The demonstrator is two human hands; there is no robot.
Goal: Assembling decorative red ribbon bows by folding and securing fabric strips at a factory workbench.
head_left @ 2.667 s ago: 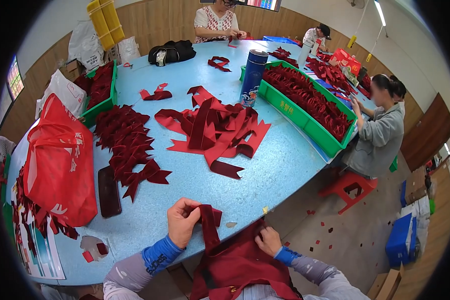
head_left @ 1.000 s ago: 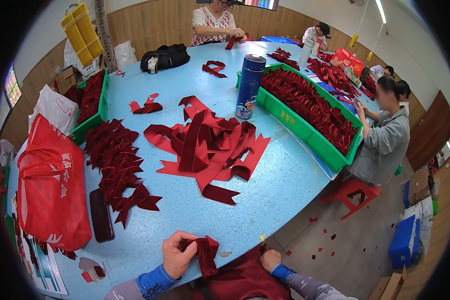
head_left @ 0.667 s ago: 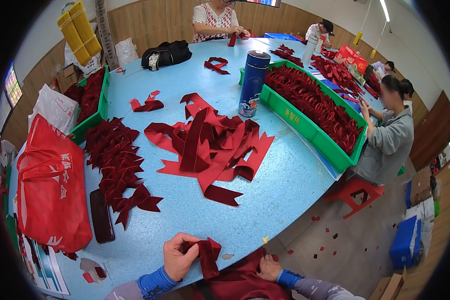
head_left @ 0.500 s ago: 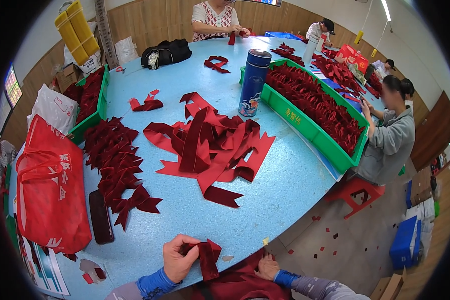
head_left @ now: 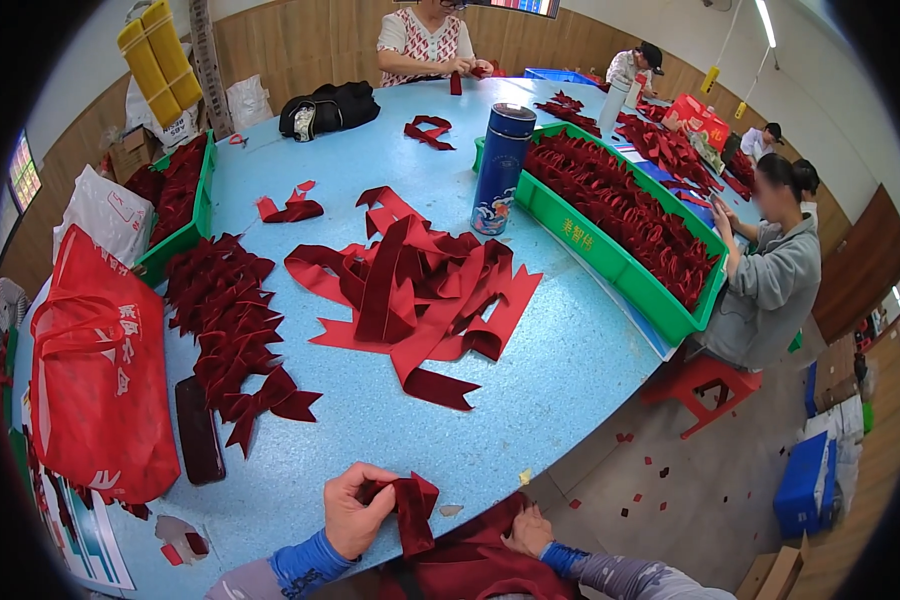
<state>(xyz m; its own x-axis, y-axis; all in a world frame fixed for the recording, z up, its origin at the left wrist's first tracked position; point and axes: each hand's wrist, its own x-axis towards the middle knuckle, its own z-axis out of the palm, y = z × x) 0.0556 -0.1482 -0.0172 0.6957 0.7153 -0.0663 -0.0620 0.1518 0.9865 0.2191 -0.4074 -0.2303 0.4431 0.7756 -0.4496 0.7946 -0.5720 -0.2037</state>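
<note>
Near the table's front edge, my left hand point(head_left: 358, 510) is closed around a folded dark red velvet ribbon point(head_left: 416, 518). One loop of it stands out to the right of my fingers. My right hand point(head_left: 527, 530) lies lower, at the table edge, with fingers curled into dark red cloth point(head_left: 460, 570) over my lap. Farther in, a loose heap of cut red ribbons point(head_left: 410, 290) with notched ends covers the table's middle. To its left runs a pile of tied dark red bows point(head_left: 232, 330), the nearest one lying apart at its front end.
Left stand a red bag point(head_left: 100, 380), a phone point(head_left: 200, 430) and a green crate point(head_left: 202, 205) of red pieces. A blue bottle point(head_left: 502, 170) stands beside a green crate point(head_left: 610, 262) full of bows. Other people sit around the table, one on a red stool point(head_left: 705, 390).
The whole view has shifted slightly. Both hands keep nearly the same places, with the ribbon still in my left hand and my right hand still at the cloth.
</note>
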